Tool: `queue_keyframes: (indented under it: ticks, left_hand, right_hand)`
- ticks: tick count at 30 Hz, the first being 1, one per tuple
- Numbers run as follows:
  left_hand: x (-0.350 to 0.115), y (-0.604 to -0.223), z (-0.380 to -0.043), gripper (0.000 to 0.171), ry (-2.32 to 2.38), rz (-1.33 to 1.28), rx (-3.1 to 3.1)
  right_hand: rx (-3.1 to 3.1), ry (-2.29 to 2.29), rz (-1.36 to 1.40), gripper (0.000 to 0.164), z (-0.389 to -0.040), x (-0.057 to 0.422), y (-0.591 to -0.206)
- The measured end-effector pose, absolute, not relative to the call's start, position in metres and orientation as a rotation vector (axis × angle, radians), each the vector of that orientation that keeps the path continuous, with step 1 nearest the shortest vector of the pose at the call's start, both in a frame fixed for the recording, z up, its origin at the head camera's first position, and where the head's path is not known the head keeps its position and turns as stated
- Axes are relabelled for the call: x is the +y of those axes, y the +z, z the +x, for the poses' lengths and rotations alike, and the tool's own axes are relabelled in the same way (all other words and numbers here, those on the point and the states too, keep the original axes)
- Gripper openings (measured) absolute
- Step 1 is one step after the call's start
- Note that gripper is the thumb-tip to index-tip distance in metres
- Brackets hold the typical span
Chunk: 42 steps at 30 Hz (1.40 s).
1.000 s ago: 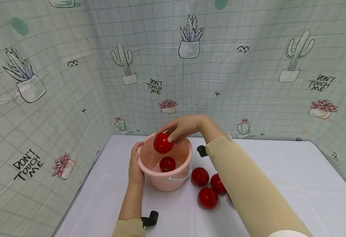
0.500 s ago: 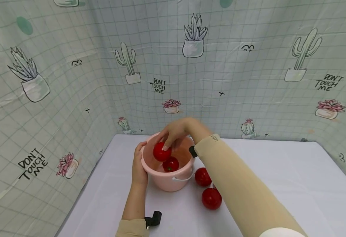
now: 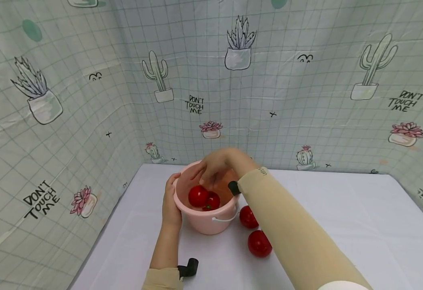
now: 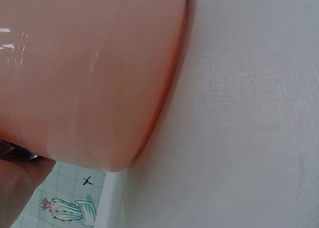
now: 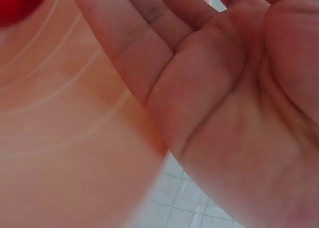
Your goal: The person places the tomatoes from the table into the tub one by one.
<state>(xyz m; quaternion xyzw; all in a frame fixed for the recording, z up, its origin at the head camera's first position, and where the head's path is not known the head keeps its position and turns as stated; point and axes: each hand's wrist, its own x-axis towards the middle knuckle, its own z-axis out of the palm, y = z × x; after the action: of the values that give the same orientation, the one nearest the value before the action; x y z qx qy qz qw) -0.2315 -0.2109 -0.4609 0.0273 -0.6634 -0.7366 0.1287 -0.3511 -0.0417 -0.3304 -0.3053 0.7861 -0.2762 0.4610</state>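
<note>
With the right hand [image 3: 215,167], reaching into the pink bucket [image 3: 206,224] from one o'clock, pointing the fingers downward. Showing a bare palm in the right wrist view, extending the fingers loosely, clear of any grip. Bringing the thumb tip close above the bright red tomato [image 3: 198,196] inside; being unable to tell touch from a slight gap.

With the left hand [image 3: 170,205], clamping onto the bucket at nine o'clock, lying along the outer wall and reaching the rim at ten o'clock with the fingertips.

Inside the bucket, finding that bright tomato toward eight o'clock and a darker tomato [image 3: 214,199] toward five o'clock, overlapping in the head view and showing a green stem end [image 3: 208,208] on the darker one.

Outside, noting one tomato [image 3: 248,216] sitting just beside the bucket at four o'clock and another tomato [image 3: 259,243] lying farther out between four and five, both partly hiding behind the right sleeve [image 3: 295,229].

Recording a white handle [image 3: 226,220] hanging between four and five o'clock on the bucket. Standing the bucket upright on a white table [image 3: 342,209], before a grid-patterned cloth [image 3: 280,137] bearing printed potted plants.
</note>
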Motion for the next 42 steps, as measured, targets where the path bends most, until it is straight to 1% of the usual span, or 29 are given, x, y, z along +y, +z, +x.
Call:
queue_keyframes:
  ticks: [10, 17, 24, 32, 37, 42]
  left_hand:
    - [-0.207, -0.460, -0.230, 0.040, -2.164, 0.078, -1.923]
    - [-0.205, -0.462, -0.231, 0.041, -2.178, 0.068, -1.911]
    - [-0.203, -0.462, -0.232, 0.041, -2.183, 0.056, -1.911]
    - [-0.206, -0.461, -0.231, 0.039, -2.137, 0.085, -1.933]
    - [-0.207, -0.462, -0.231, 0.039, -2.110, 0.072, -1.941]
    - [-0.209, -0.463, -0.231, 0.040, -2.107, 0.063, -1.925]
  right_hand:
    - [1.978, -0.623, -0.754, 0.045, -0.345, -0.035, -0.329]
    - [1.944, -0.665, -0.762, 0.045, -0.349, -0.033, -0.332]
    - [1.971, -0.674, -0.828, 0.048, -0.353, -0.019, -0.320]
    - [2.024, -0.831, -0.844, 0.048, -0.349, 0.025, -0.316]
    - [2.088, -0.984, -0.840, 0.046, -0.342, 0.063, -0.323]
    - [2.187, -1.017, -0.824, 0.042, -0.332, 0.107, -0.336]
